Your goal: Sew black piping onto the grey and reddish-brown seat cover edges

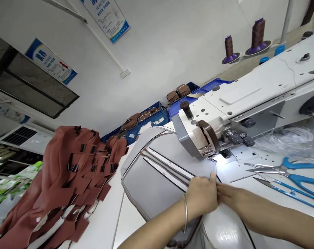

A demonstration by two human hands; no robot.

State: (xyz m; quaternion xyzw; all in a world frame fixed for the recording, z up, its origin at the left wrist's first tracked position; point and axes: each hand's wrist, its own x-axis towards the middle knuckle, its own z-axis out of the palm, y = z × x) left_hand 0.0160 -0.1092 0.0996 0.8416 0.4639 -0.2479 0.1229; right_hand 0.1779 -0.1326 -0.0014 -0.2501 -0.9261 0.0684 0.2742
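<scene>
On the white table [131, 214], the left hand [199, 197] and right hand [233, 197] seem pinched on the grey panel [167, 152], each grip half-hidden.

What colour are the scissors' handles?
The scissors have blue handles, best seen in the head view.

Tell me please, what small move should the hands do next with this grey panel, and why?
Probably smooth the grey panel flat before it goes under the presser foot. The left hand and right hand pinch it close to the foot, and a fold there could be sewn in crooked.
</scene>
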